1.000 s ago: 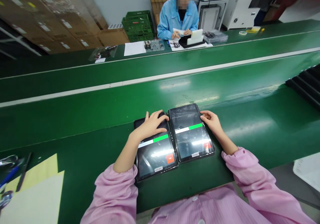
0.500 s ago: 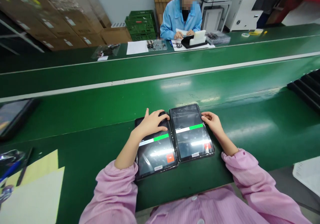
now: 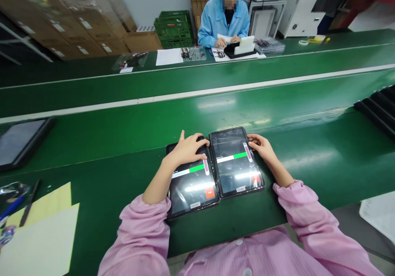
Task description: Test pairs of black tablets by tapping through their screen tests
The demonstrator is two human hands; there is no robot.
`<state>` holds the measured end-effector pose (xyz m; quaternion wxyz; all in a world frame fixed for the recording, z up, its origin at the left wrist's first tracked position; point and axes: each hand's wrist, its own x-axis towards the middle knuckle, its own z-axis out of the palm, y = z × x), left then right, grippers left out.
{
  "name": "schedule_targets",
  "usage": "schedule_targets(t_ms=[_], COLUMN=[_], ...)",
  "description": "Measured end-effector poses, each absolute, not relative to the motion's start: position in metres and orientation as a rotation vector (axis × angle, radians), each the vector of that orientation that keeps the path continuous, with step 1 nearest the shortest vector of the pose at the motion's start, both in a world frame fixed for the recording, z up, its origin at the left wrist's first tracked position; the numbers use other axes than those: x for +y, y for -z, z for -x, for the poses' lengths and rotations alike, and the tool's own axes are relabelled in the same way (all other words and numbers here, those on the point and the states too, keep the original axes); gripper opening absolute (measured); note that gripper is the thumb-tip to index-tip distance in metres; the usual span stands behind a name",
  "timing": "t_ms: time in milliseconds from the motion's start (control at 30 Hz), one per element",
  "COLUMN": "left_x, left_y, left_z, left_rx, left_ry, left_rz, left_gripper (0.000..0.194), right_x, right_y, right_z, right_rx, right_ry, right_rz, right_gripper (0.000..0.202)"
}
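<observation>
Two black tablets lie side by side, flat on the green bench. Across the left tablet (image 3: 191, 189) reaches my left hand (image 3: 187, 149), its thumb and index finger curled at the tablet's upper right edge and another finger sticking up. At the upper right edge of the right tablet (image 3: 230, 140), my right hand (image 3: 261, 146) has its fingers bent and pressed to the side. Both screens show a white and green bar, a red box near the bottom, and a pink slider by the right edge. My left hand covers part of the left screen.
Another tablet (image 3: 23, 140) lies at the far left. Yellow and pale sheets (image 3: 46, 235) with pens sit at the lower left. Black ridged trays (image 3: 378, 109) stand at the right. Across the bench a person in blue (image 3: 224, 25) works behind a raised ledge (image 3: 173, 97).
A pink slider has appeared on both tablet screens near the right edge. My hands stay at nearly the same places. The view has shifted slightly.
</observation>
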<state>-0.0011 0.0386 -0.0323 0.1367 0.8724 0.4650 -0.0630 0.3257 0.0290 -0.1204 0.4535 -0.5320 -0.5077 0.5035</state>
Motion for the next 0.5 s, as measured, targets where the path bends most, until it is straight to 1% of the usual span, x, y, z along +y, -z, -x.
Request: schedule_targets(t_ms=[300, 500], left_x=[0.0395, 0.0414], left_y=[0.0355, 0.0289], left_z=[0.0046, 0.0086], left_rx=[1.359, 1.316], left_ry=[0.159, 0.186], left_rz=[-2.461, -2.398], left_gripper=[0.038, 0.029], right_x=[0.0305, 0.0292], right_y=[0.1188, 0.1172], right_z=[-0.3234, -0.3240], right_rx=[-1.250, -1.238], right_ry=[-1.258, -1.264], right_rz=[1.299, 1.300], right_gripper=[0.042, 0.042])
